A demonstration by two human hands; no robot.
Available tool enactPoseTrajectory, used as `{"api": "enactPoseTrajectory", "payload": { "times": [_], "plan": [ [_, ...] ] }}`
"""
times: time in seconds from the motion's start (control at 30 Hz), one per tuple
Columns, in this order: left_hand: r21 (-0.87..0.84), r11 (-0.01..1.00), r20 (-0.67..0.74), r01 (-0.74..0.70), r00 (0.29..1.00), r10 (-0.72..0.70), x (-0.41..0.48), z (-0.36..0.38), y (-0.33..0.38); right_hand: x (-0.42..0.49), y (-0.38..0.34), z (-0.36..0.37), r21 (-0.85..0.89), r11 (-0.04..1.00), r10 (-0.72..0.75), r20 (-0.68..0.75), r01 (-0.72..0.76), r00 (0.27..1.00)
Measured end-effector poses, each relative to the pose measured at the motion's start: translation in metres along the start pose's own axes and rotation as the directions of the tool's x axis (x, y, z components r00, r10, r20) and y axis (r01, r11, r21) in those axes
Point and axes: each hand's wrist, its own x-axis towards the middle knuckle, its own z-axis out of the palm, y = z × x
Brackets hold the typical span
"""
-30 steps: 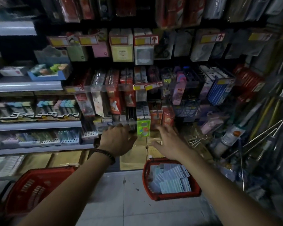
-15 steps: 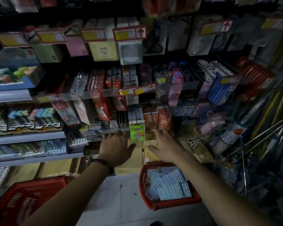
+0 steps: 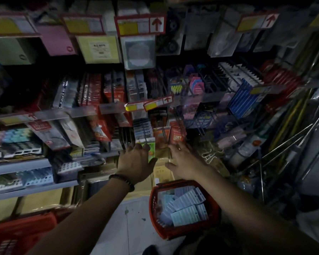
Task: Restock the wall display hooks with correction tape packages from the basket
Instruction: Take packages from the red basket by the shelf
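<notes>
My left hand (image 3: 136, 162) reaches to the lower hooks and lies over a green package (image 3: 151, 150) that hangs there. The package shows between forefinger and thumb, and the grip is hidden. My right hand (image 3: 184, 162) is spread open, its fingertips at the orange-red packages (image 3: 176, 136) on the neighbouring hook. On the floor under my right forearm stands a red basket (image 3: 153, 205) with several pale blue correction tape packages (image 3: 188, 208). No pale blue package is in either hand.
Shelves with pastel goods (image 3: 17, 142) run along the left. Rows of packed hooks with yellow price tags (image 3: 155, 103) fill the wall. A second red basket (image 3: 17, 236) sits lower left. Metal rods and clutter (image 3: 284, 150) crowd the right.
Both hands have reached a little farther into the display. My left hand has slid right onto the green package. The view has come closer to the wall and tilted upward.
</notes>
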Motion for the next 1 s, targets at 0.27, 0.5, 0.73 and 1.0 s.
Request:
{"api": "enactPoseTrajectory", "payload": {
  "times": [0.27, 0.5, 0.73, 1.0],
  "plan": [
    [0.05, 0.998, 0.02, 0.038, 0.999, -0.039, 0.037, 0.054, 0.015, 0.046, 0.055, 0.02, 0.071, 0.995, -0.074, 0.076, 0.068, 0.994],
    [-0.068, 0.97, 0.145, 0.234, 0.964, -0.223, 0.073, 0.164, 0.067, 0.085, 0.154, 0.083, -0.024, 0.994, -0.102, 0.212, 0.11, 0.972],
    [-0.083, 0.94, 0.237, 0.331, 0.923, -0.304, 0.095, 0.319, 0.11, 0.132, 0.263, 0.201, -0.048, 0.99, -0.113, 0.285, 0.132, 0.952],
    [-0.11, 0.96, 0.12, 0.258, 0.962, -0.245, 0.061, 0.446, 0.15, 0.121, 0.348, 0.329, 0.048, 0.992, -0.121, 0.231, 0.113, 0.965]
  ]
}}
